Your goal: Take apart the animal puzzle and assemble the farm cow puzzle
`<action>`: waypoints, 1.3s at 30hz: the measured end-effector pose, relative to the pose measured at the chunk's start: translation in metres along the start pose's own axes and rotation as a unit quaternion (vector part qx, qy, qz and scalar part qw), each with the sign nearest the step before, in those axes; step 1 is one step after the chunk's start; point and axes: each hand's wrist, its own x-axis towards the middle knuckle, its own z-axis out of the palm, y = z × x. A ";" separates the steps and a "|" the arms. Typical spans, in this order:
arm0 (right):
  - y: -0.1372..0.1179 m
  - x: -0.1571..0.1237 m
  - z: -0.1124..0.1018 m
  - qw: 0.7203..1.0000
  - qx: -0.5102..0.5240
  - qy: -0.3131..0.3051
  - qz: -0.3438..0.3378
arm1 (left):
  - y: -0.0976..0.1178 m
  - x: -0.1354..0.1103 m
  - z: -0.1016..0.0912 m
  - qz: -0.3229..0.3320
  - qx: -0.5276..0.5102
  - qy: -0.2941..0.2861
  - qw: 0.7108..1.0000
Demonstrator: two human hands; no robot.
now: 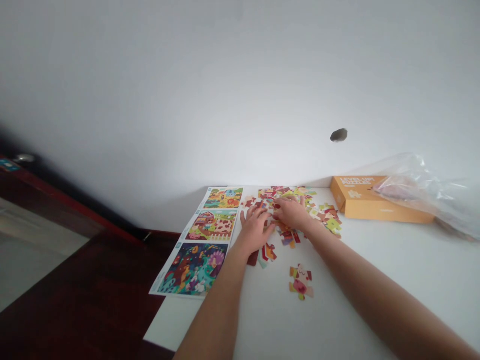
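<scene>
Both my hands rest on a scatter of colourful jigsaw pieces (322, 215) on a white table (375, 280) by the wall. My left hand (255, 227) lies flat with fingers spread over the pieces. My right hand (290, 211) sits just right of it, fingers curled down onto pieces; what is under them is hidden. A joined pair of pieces (301, 282) lies alone nearer to me, between my forearms. Some loose pieces (267, 254) sit below my left hand.
A picture sheet (204, 240) with three printed scenes lies at the table's left edge. An orange puzzle box (369, 205) stands at the back right, with a clear plastic bag (423, 187) over its right end. Dark red floor (86, 300) lies to the left.
</scene>
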 end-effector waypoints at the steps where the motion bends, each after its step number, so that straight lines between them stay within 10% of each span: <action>1: 0.000 0.001 0.002 1.000 -0.001 -0.004 -0.002 | -0.001 0.000 0.000 -0.007 0.002 0.008 1.000; 29: -0.001 0.013 -0.015 0.981 0.149 0.108 0.063 | -0.002 0.006 0.001 -0.026 -0.101 0.109 0.989; 39: -0.017 0.008 -0.001 0.991 0.123 0.057 0.013 | 0.000 0.013 -0.006 -0.209 -0.517 0.203 0.805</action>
